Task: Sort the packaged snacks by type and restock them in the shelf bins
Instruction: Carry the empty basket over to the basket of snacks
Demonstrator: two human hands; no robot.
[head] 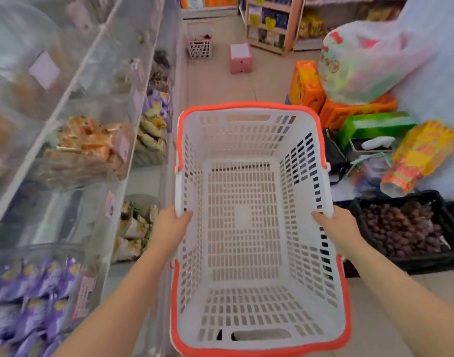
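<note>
- Between your two hands, the basket hangs over the aisle floor, level and with nothing in it; you likely carry it by both long rims to keep it steady while you walk.
- Your left hand grasps the left rim, thumb curled over the edge.
- Your right hand grasps the right rim the same way.
- Snacks sit in the clear shelf bins just to your left: orange packs higher up, purple packs nearest you. With the basket bare, I judge this load is shelved or a fresh one is due.
- On your right, a black crate of dark fruit, coloured boxes and a plastic bag crowd the tiled floor.
- Ahead stand a pink stool and another basket.
</note>
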